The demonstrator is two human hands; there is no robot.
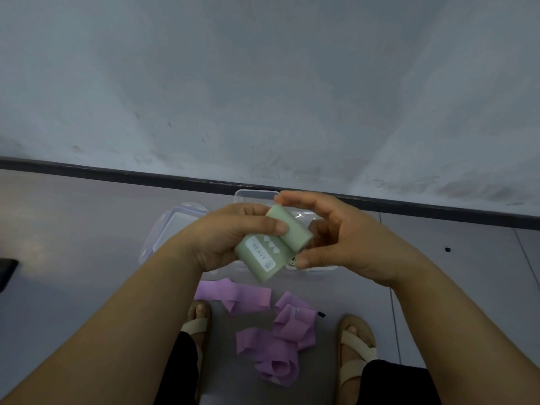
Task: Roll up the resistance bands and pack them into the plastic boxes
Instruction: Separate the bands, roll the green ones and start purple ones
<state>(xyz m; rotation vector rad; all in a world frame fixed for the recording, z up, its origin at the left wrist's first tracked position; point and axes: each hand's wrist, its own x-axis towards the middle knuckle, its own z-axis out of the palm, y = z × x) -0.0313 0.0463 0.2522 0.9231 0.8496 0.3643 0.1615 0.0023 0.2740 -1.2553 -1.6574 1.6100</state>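
Observation:
A pale green resistance band (264, 252) marked HEAVY is half rolled, held in the air between both hands. My left hand (230, 238) grips its flat labelled end, thumb across the top. My right hand (333, 238) pinches the rolled part with fingertips above and thumb below. Behind the hands, a clear plastic box (254, 195) stands open on the floor, mostly hidden. Its clear lid (172, 226) lies to the left. Several loose purple bands (274, 331) lie tangled on the floor below the hands.
The grey floor meets a pale wall at a dark skirting strip (117, 172) just behind the box. My feet in beige sandals (355, 352) flank the purple bands. A dark object (7, 271) shows at the left edge.

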